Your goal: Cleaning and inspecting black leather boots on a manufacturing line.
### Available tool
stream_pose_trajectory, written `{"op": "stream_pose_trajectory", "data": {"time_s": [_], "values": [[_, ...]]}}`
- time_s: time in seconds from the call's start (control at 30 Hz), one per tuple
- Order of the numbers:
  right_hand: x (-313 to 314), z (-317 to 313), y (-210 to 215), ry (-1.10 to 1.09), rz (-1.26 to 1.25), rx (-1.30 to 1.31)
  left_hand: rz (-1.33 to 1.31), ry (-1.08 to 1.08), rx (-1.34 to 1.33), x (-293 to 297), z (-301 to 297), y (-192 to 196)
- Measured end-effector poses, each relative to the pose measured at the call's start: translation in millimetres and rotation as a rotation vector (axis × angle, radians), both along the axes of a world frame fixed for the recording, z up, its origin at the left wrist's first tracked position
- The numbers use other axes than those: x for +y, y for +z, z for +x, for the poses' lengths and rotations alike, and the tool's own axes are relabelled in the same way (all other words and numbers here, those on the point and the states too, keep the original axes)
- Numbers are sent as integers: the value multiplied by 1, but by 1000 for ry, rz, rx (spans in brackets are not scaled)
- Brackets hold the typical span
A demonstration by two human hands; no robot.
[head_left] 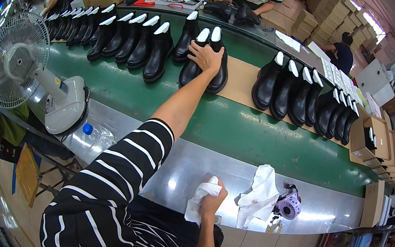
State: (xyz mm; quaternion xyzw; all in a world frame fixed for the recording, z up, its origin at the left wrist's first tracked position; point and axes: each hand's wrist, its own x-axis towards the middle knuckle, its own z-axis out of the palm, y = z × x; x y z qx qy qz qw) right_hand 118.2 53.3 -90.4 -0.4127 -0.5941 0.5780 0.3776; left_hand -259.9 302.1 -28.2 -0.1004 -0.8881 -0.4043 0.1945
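Toward the far edge of the desk [235, 133], around the middle of its length, stands a pair of black boots [218, 78] with white material showing at the tops. The left hand [206, 57] reaches across and grasps both boots by their upper parts, spanning from one to the other. Above the metal front edge, the right hand [213, 200] is clenched around a white cloth [197, 201]. Just right of it, a second cloth [261, 196] lies crumpled on the desk, with a small purple fan [289, 207] beside it. Along the far edge, other boots [156, 63] stand in rows on either side, those to the right partly on a brown sheet [240, 79]. Near the left end, a clear bottle [102, 136] with a blue cap lies beside a large fan [63, 102].
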Motion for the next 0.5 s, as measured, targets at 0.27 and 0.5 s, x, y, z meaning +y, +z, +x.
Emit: {"op": "stream_pose_trajectory", "data": {"time_s": [0.27,0.5], "values": [[-3,2,-3,-21,12,-4,9,-119,-91,2,9,-2],[-2,2,-8,-34,-30,33,-18,-270,-73,1,4,-4]]}}
